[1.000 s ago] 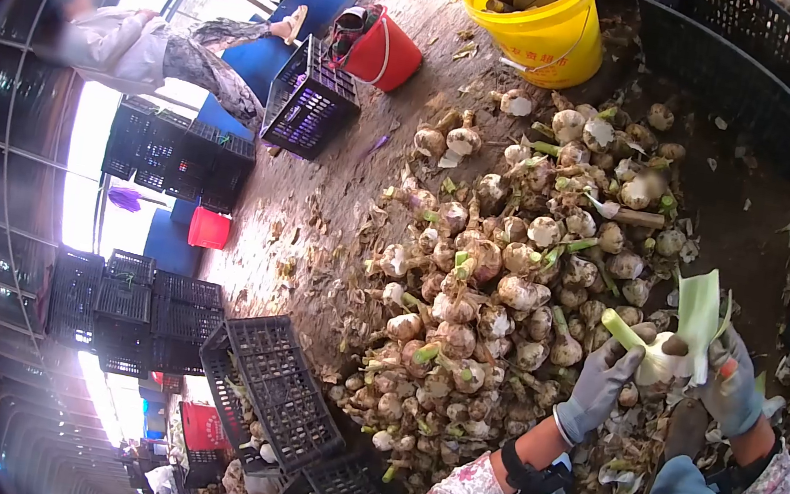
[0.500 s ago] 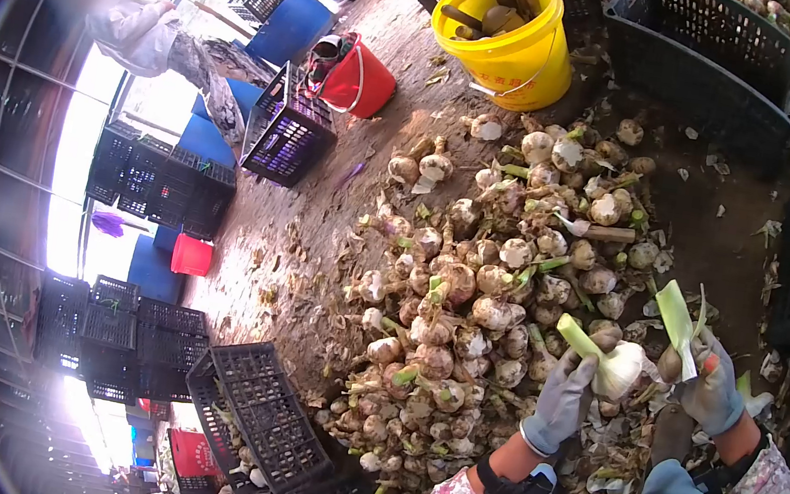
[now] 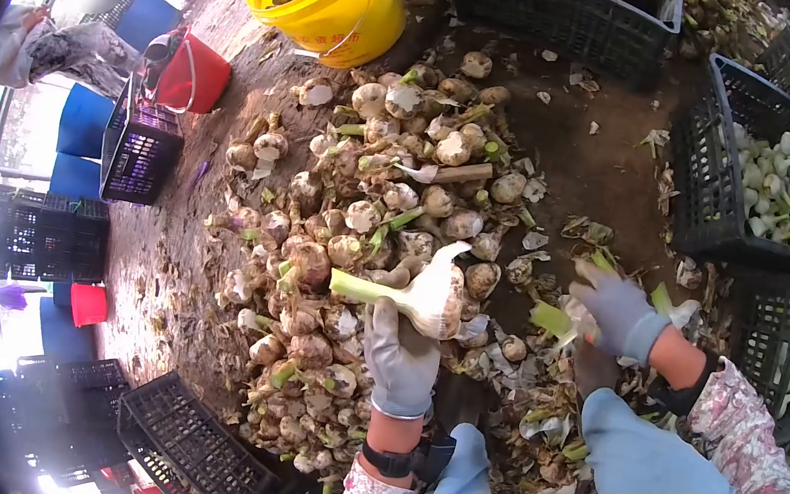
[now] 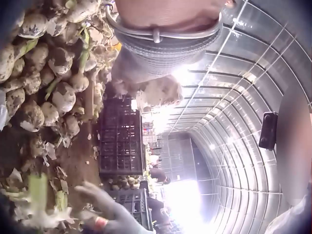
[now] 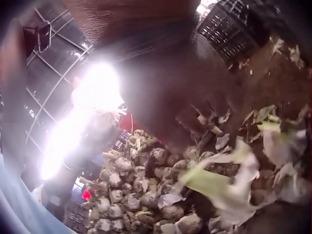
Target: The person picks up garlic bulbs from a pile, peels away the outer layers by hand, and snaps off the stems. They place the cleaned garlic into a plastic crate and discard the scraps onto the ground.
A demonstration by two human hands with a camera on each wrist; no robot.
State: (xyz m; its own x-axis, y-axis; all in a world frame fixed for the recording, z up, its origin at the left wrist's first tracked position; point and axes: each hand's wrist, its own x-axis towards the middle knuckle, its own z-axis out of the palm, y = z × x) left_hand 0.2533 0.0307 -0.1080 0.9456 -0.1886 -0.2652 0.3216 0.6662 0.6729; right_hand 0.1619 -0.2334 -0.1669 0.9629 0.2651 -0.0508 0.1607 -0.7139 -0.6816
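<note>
Head view showed me the left hand (image 3: 399, 364) with its grip clamped on a big white garlic bulb (image 3: 437, 304). That bulb was up over the garlic pile (image 3: 310, 265), and its green stem (image 3: 361, 289) pointed to the left. The right hand (image 3: 620, 314) had its grip apart, fingers stretched out. A green and white peel (image 3: 551, 320) was just beside it. Past the pile stood a yellow bucket (image 3: 360, 25), and to the right was a black crate (image 3: 706, 175) with white garlic inside.

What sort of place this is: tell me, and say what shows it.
Probably a tunnel-shaped greenhouse or shed where garlic is sorted or trimmed: an arched, ribbed roof overhead, a heap of garlic bulbs on an earthen floor, and a black crate of paler bulbs.
</note>
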